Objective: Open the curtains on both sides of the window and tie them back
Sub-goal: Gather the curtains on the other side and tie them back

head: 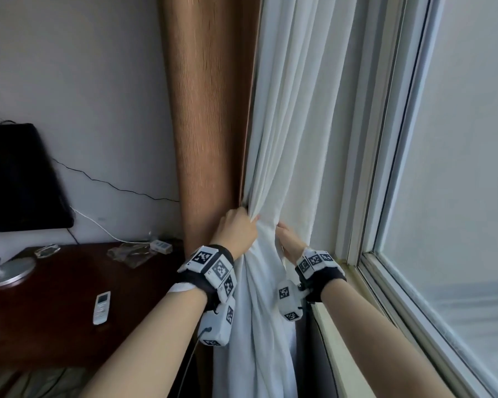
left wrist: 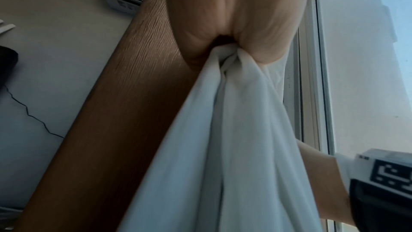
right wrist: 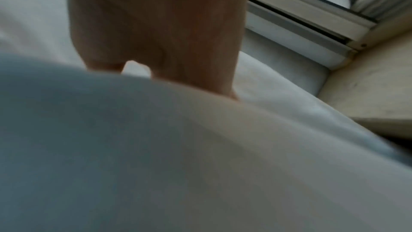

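1. White curtain [head: 273, 156]: hangs at the left edge of the window [head: 457, 168], long axis vertical, pulled into a gathered column. It lies directly ahead of both hands, between them.
2. Left hand [head: 237, 229]: fingers curled tight round a bunch of the white curtain, on the bundle's left side. The left wrist view shows the folds squeezed into the closed fist. This hand sits slightly higher than the other.
3. Right hand [head: 289, 239]: on the bundle's right side, window side, fingers laid against the cloth. Whether they curl round it or merely press cannot be told; the right wrist view is blurred and largely filled by cloth.
4. Brown curtain [head: 210, 124]: stands touching the white one on its left, also vertical, already drawn to the wall. Probably it must be gathered into the same bundle.
5. Tie-back: none visible in any view. Judged step in hand: gathering the cloth ahead of tying on this side. The far side of the window is out of view.
6. Window sill [head: 337, 340]: just right of the bundle, under the right forearm; likely limits rightward sweep.
7. Bench [head: 55, 326]: dark wood, left of the curtains, well apart from the hands. Carries a remote control [head: 101, 307], a lamp base [head: 10, 272] and a monitor [head: 20, 179].
8. Obstructions: nothing between hands and curtain.
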`<control>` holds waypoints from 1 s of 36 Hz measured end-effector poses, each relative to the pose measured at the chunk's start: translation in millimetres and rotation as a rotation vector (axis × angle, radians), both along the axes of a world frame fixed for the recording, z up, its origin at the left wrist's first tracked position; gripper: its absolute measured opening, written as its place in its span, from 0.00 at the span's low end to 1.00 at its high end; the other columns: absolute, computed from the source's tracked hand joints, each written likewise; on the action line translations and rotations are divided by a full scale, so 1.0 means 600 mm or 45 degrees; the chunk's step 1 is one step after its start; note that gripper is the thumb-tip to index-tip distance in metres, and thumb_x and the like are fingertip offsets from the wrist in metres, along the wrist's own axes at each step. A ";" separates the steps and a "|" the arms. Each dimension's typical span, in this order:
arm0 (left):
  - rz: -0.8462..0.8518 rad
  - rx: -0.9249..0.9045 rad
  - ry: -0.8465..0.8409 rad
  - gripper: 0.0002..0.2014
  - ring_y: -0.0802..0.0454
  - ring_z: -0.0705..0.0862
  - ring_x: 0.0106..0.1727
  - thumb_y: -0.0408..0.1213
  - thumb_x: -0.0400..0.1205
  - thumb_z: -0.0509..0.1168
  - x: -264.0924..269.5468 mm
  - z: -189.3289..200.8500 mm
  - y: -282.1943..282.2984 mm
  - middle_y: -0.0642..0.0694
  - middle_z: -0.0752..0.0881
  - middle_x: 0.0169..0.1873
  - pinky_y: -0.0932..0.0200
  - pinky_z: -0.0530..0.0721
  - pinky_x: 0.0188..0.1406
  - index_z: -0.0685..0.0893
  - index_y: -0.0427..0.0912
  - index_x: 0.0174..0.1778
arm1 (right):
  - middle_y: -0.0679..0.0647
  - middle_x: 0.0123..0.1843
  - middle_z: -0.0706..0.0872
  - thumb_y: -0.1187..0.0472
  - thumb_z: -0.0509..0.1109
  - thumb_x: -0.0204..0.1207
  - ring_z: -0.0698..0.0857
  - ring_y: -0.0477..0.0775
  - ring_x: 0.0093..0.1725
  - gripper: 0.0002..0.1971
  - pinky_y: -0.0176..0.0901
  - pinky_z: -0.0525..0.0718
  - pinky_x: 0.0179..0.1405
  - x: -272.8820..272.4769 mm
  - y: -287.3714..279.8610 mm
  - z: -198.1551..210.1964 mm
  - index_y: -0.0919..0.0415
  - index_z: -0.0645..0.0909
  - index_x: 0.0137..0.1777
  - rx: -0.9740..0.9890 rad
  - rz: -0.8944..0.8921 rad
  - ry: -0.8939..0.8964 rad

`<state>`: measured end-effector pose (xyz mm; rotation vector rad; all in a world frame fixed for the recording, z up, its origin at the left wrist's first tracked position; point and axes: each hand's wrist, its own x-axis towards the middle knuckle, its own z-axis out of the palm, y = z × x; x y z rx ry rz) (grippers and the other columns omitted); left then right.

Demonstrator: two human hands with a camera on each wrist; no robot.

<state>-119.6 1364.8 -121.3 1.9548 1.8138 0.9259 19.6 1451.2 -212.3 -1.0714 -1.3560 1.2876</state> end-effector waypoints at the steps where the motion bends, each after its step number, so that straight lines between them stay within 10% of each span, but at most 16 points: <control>1: -0.001 0.001 0.004 0.20 0.32 0.80 0.63 0.46 0.86 0.58 -0.001 0.000 0.002 0.30 0.81 0.61 0.45 0.80 0.62 0.79 0.30 0.61 | 0.57 0.59 0.88 0.62 0.65 0.80 0.87 0.57 0.58 0.16 0.52 0.84 0.61 0.000 0.003 -0.003 0.59 0.78 0.68 0.031 -0.059 -0.051; 8: 0.029 -0.004 0.019 0.22 0.30 0.78 0.64 0.47 0.85 0.58 -0.019 0.002 0.014 0.28 0.79 0.63 0.42 0.78 0.64 0.78 0.29 0.61 | 0.44 0.25 0.82 0.63 0.71 0.77 0.77 0.40 0.25 0.14 0.34 0.75 0.28 0.020 -0.009 0.008 0.60 0.80 0.29 0.227 -0.288 -0.280; 20: 0.101 -0.002 0.098 0.20 0.29 0.76 0.65 0.45 0.87 0.56 -0.019 0.005 0.011 0.27 0.77 0.63 0.43 0.76 0.63 0.77 0.30 0.63 | 0.49 0.20 0.67 0.51 0.60 0.83 0.68 0.59 0.25 0.25 0.45 0.65 0.27 0.074 -0.083 0.052 0.57 0.59 0.25 0.697 -0.413 -1.364; 36: -0.102 -0.201 -0.286 0.22 0.33 0.75 0.69 0.42 0.84 0.56 0.007 0.020 -0.042 0.29 0.77 0.66 0.47 0.71 0.72 0.74 0.29 0.67 | 0.48 0.21 0.65 0.62 0.64 0.78 0.65 0.47 0.22 0.22 0.38 0.62 0.24 -0.040 -0.274 0.115 0.55 0.58 0.26 0.871 -0.156 -0.982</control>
